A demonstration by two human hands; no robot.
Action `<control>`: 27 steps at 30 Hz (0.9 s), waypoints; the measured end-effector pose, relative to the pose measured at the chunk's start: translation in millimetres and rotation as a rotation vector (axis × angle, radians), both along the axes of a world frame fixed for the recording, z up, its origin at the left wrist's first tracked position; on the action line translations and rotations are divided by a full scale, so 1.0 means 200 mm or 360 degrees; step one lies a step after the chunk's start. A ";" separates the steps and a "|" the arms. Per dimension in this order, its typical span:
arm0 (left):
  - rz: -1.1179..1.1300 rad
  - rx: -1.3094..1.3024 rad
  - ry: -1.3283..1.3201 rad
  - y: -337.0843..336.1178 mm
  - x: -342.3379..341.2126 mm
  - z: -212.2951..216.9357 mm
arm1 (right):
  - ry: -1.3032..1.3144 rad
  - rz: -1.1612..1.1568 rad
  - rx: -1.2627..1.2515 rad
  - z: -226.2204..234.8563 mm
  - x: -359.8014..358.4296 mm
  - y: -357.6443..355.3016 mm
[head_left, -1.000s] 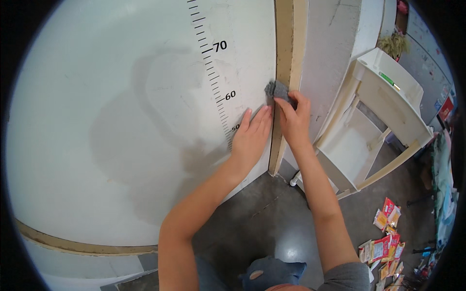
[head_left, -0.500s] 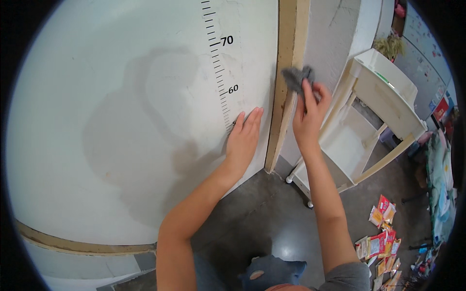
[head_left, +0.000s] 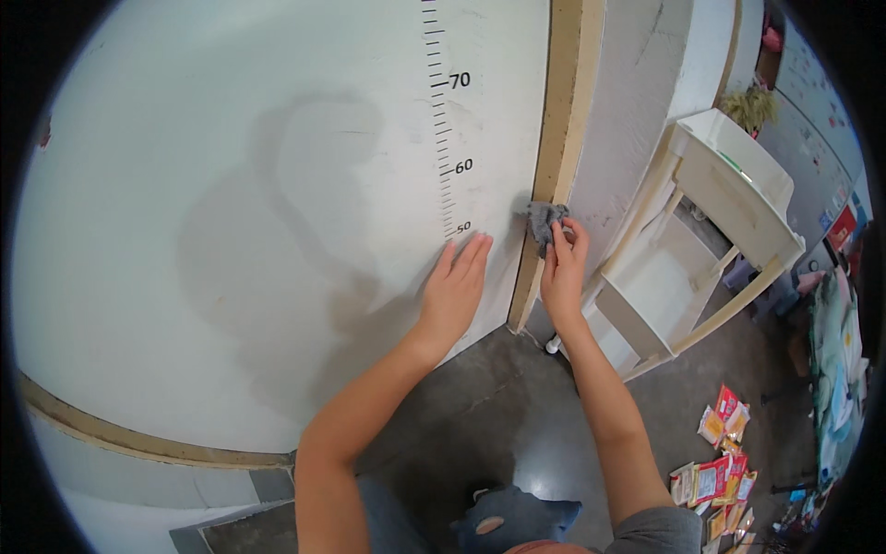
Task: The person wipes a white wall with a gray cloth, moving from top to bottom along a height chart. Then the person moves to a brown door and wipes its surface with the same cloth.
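A white door (head_left: 305,231) fills the left and middle of the view, with a printed height scale (head_left: 443,152) running down near its right side. My left hand (head_left: 452,291) lies flat against the door just below the scale's lower marks, fingers stretched out. In my right hand (head_left: 565,277) a crumpled grey cloth (head_left: 546,224) is pinched between thumb and fingers. The cloth touches the tan wooden door frame (head_left: 558,111) to the right of the door. Its far side hides part of the frame's edge.
A white wheeled cart (head_left: 692,240) stands close to the right of my right arm. Several colourful packets (head_left: 720,475) lie on the dark grey floor (head_left: 480,397) at the lower right. Dried plants (head_left: 749,106) show behind the cart.
My right hand has brought the cloth down and slightly left along the door frame. My left hand has slid a little lower on the door. The view has shifted slightly.
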State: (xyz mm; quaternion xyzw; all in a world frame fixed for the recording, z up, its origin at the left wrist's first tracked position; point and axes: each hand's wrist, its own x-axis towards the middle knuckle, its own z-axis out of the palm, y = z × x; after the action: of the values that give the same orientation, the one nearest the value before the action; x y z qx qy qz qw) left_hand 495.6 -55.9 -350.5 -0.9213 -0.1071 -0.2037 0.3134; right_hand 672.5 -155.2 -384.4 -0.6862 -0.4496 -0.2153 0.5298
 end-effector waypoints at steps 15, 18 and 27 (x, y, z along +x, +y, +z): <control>0.0002 -0.0250 -0.0455 -0.01 -0.24 0.14 | -0.0092 0.0365 0.0127 -0.03 -0.44 0.33; 0.0113 -0.0104 -0.0382 0.02 -0.29 0.09 | -0.0190 0.0409 -0.0040 -0.10 -0.51 0.32; 0.0179 0.0178 -0.0757 0.06 -0.33 0.39 | -0.0569 0.0307 0.0269 0.40 -0.54 0.44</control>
State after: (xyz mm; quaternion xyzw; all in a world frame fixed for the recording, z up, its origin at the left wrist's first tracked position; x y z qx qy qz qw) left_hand 429.8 -44.6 -273.3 -0.8212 -0.2176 -0.4026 0.3408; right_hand 564.2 -66.6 -303.6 -0.5441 -0.5804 -0.3188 0.5153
